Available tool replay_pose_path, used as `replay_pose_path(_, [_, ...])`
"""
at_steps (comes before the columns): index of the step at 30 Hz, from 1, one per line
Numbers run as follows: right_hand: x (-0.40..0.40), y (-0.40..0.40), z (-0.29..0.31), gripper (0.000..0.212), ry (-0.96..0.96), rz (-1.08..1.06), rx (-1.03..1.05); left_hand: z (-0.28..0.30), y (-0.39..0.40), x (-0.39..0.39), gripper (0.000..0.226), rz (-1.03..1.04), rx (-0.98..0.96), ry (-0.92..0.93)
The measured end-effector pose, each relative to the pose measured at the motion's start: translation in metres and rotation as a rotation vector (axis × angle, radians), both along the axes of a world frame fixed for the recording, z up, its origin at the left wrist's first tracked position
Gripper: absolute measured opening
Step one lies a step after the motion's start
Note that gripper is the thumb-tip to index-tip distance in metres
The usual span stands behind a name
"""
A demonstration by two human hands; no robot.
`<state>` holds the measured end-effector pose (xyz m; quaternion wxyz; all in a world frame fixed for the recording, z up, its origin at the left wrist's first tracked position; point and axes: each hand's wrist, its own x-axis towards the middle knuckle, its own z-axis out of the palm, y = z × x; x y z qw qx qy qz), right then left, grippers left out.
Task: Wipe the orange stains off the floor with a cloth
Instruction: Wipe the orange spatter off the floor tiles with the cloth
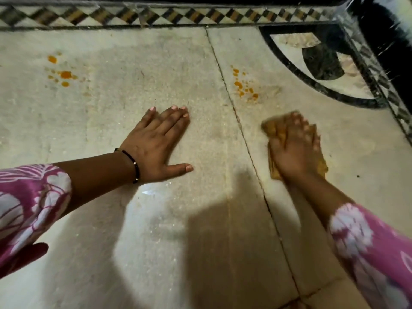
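Pressing cloth [273,130] flat-fingered, right hand [292,150] may smear right stains [244,85]; left hand [156,141] splayed on floor [111,97], left stains [60,72] untouched.

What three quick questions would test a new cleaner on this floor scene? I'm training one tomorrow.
1. True or false: the left hand holds the cloth.
2. How many clusters of orange stains remain on the floor? A) none B) one C) two
3. Fill in: the stains nearer the cloth lie just to the ___ of the floor joint.

Key:
1. False. The left hand lies flat on the bare floor; the right hand presses the cloth.
2. C: one cluster far left, one ahead of the cloth.
3. right
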<state>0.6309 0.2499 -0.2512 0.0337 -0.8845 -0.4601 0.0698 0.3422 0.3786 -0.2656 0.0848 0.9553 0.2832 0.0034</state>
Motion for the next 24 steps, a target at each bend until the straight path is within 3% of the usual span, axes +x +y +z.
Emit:
replay_pose_path(3, [0.022, 0.085, -0.003, 0.073, 0.033, -0.178, -0.022, -0.004, 0.003, 0.002, 0.111, 0.062, 0.003, 0.022])
replay_pose_path(5, [0.024, 0.134, -0.004, 0.074, 0.030, -0.181, -0.031, -0.006, 0.002, 0.002, 0.113, 0.077, 0.006, 0.007])
replay_pose_path(10, [-0.001, 0.205, -0.001, 0.069, -0.051, 0.144, -0.055, -0.010, 0.005, 0.002, 0.116, 0.084, 0.006, -0.002])
replay_pose_path(14, [-0.046, 0.186, -0.005, 0.067, -0.076, 0.536, -0.037, -0.009, 0.004, 0.001, 0.116, 0.090, -0.001, 0.030])
replay_pose_path(18, [-0.044, 0.102, 0.000, 0.071, -0.046, 0.794, -0.083, -0.003, 0.003, 0.004, 0.114, 0.089, -0.026, 0.046])
replay_pose_path(21, [0.002, 0.062, 0.006, 0.074, -0.030, 0.733, -0.112, -0.002, 0.003, 0.003, 0.114, 0.094, -0.032, 0.043])
replay_pose_path(24, [0.043, 0.074, 0.010, 0.077, -0.045, 0.580, -0.126, -0.004, 0.003, 0.004, 0.114, 0.089, -0.021, 0.041])
